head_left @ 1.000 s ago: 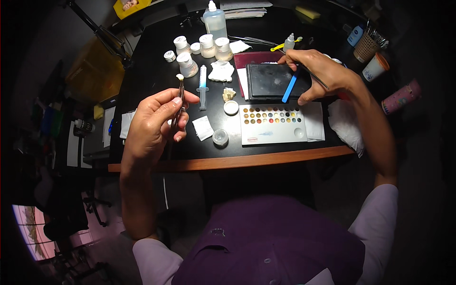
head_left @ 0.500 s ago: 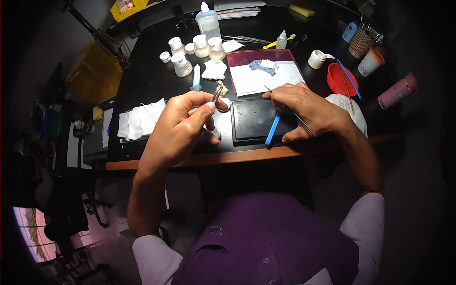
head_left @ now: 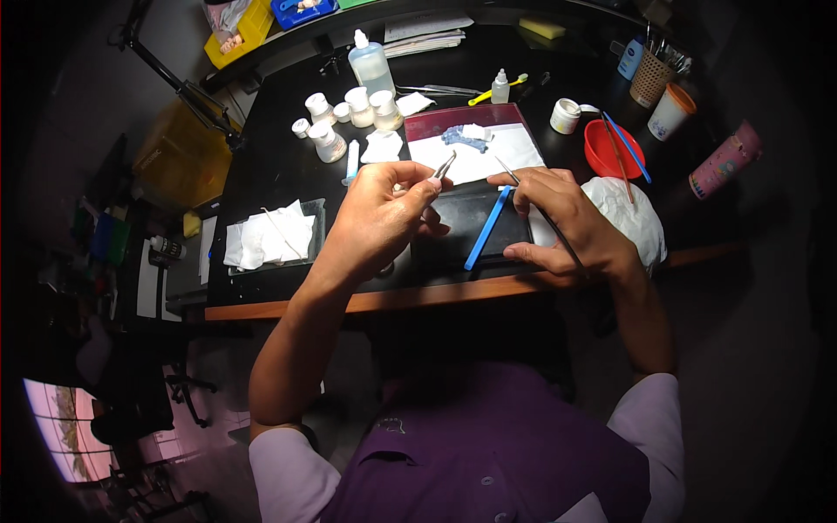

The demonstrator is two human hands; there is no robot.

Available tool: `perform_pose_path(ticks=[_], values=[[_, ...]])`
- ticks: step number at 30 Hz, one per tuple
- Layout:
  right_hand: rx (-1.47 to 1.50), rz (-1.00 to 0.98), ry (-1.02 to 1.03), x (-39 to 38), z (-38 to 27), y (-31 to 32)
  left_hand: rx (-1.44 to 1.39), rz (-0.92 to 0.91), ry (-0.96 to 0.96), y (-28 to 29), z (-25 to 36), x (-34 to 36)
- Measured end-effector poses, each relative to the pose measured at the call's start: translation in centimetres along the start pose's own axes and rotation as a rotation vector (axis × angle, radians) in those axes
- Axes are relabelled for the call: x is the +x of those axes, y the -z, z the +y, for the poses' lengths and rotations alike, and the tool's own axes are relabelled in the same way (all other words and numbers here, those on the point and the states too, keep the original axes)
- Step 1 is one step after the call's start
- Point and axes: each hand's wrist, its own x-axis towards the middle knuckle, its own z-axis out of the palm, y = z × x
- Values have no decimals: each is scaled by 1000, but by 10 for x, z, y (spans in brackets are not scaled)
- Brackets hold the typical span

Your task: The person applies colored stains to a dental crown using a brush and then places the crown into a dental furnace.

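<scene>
My left hand (head_left: 384,209) is closed in a pinch on metal tweezers (head_left: 445,165), tips pointing up and away. Whether anything sits between those tips is too small to tell. My right hand (head_left: 571,218) grips a thin dark-handled tool (head_left: 558,234) like a pen; its fine pointed end aims toward the tweezers, a short gap apart. Under both hands lies a flat black box (head_left: 449,227), with a blue stick (head_left: 488,228) slanting across it. A pale surface (head_left: 542,228) shows beside the box, partly covered by my right hand. Beyond stands a sheet-covered pad (head_left: 514,150) bearing a crumpled blue-and-white cloth (head_left: 468,137).
Several white-capped jars (head_left: 328,142) and a clear squeeze bottle (head_left: 371,65) stand back left. Folded tissues (head_left: 270,237) lie on a tray at left. At right are a red bowl (head_left: 602,159), a white cloth bundle (head_left: 641,218), an orange-rimmed cup (head_left: 671,113) and a pink tube (head_left: 725,161).
My left hand has moved right with the tweezers, bringing their tips closer to the tool in my right hand. My view has shifted slightly.
</scene>
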Motion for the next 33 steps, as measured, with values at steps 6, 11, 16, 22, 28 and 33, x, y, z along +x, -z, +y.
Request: perform_pose_path(ticks=[6,11,16,22,28,33], values=[[77,216,10,-20,-5,-2,175,77,29,-13,7,10],[114,364,22,-34,-10,-8,282,138,42,-17,3,15],[194,408,-31,-43,-12,-14,587,165,25,-17,-9,23],[92,426,-24,-48,-12,-21,670,184,72,-33,-3,20],[-24,370,-130,-53,-10,-26,745,237,-71,-30,-24,24],[-245,295,-101,-58,-1,-23,750,258,-111,-35,-25,20]])
